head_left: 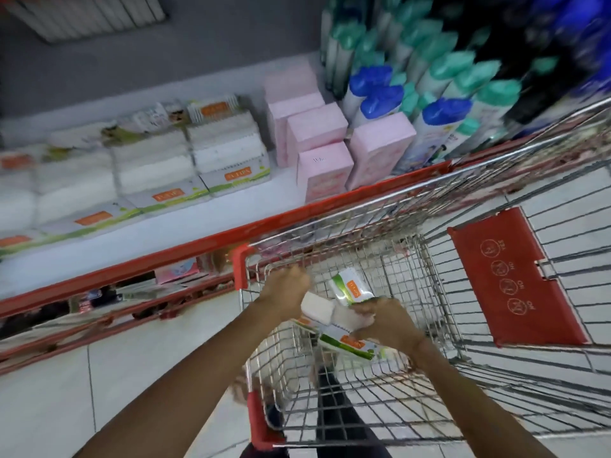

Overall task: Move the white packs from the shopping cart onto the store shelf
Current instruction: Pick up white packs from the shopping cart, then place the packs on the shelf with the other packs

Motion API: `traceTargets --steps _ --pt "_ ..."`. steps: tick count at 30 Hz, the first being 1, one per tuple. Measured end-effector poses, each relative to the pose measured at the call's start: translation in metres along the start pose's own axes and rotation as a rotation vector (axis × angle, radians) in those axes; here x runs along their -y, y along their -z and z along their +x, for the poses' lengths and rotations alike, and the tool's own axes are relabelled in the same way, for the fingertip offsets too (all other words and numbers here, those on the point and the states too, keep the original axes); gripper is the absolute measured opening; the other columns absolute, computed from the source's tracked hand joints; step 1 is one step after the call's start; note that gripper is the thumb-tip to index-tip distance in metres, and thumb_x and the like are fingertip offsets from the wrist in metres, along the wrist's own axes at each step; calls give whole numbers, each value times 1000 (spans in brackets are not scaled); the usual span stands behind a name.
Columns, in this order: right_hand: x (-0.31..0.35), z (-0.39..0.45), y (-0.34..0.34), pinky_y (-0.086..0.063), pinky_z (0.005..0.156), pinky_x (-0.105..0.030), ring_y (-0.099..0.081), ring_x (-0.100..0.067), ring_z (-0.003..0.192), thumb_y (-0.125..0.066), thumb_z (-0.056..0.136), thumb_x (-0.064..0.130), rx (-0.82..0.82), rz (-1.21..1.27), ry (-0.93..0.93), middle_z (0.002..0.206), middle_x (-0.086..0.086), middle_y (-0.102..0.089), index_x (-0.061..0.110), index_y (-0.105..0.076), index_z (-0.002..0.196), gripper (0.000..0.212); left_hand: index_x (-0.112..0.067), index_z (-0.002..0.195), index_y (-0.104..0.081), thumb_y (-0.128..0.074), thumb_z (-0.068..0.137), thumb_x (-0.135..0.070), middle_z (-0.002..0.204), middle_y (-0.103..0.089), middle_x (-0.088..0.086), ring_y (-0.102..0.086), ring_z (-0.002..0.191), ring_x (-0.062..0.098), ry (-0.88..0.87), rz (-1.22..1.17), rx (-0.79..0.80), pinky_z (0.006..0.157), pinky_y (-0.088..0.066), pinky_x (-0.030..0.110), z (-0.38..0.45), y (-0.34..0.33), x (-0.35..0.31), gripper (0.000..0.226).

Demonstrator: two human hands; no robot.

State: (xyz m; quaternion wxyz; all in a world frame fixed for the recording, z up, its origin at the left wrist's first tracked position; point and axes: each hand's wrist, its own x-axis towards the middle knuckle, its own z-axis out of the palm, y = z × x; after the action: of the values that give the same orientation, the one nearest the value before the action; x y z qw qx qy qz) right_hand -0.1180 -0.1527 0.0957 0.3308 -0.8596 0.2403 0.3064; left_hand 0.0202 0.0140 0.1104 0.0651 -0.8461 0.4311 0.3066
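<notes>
Both my hands are inside the wire shopping cart (439, 292). My left hand (286, 292) grips one end of a white pack (316, 309). My right hand (385, 320) is closed on the bunch of white packs with green and orange labels; one pack (350, 287) sticks up above it and another (347, 345) lies below it. The store shelf (148, 249) with a red front edge runs across the upper left. Rows of the same white packs (158, 166) stand on it.
Pink boxes (317, 150) stand to the right of the white packs on the shelf. Bottles with blue and green caps (429, 94) fill the far right of the shelf. A red child-seat flap (509, 282) hangs in the cart. A lower shelf (109, 299) sits below the red edge.
</notes>
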Motion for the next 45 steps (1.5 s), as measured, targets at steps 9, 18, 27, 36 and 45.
traceTargets --steps 9,18,27,36,45 --pt "103 -68 88 -41 62 -3 -67 5 85 -81 58 52 -156 -210 221 104 7 -75 39 -67 111 57 -30 104 -73 -86 52 -35 105 -72 -6 -61 100 18 22 -256 -253 82 -53 33 -107 100 52 54" --pt "258 -68 80 -46 93 -14 -64 -6 107 -85 62 36 -238 -256 490 122 6 -68 23 -66 118 61 -19 111 -70 -90 52 -38 112 -71 -2 -61 104 16 252 -338 -395 89 -52 32 -208 119 167 65" --pt "391 -24 20 -41 105 -32 -50 -24 125 -73 76 29 -231 -509 663 136 -6 -57 16 -53 133 62 -18 120 -63 -87 60 -34 119 -67 0 -58 112 20 543 -291 -471 92 -51 32 -263 91 276 67" --pt "428 2 -22 -43 104 -33 -53 -26 123 -72 79 21 -196 -579 625 135 -9 -58 14 -51 134 59 -16 121 -62 -87 61 -32 122 -65 3 -58 114 20 593 -308 -419 95 -52 35 -261 60 315 66" --pt "432 12 -38 -43 106 -34 -54 -23 124 -74 77 21 -169 -547 615 136 -7 -58 14 -53 132 59 -15 124 -60 -86 63 -29 122 -66 2 -57 115 21 586 -359 -413 94 -51 31 -263 47 319 68"
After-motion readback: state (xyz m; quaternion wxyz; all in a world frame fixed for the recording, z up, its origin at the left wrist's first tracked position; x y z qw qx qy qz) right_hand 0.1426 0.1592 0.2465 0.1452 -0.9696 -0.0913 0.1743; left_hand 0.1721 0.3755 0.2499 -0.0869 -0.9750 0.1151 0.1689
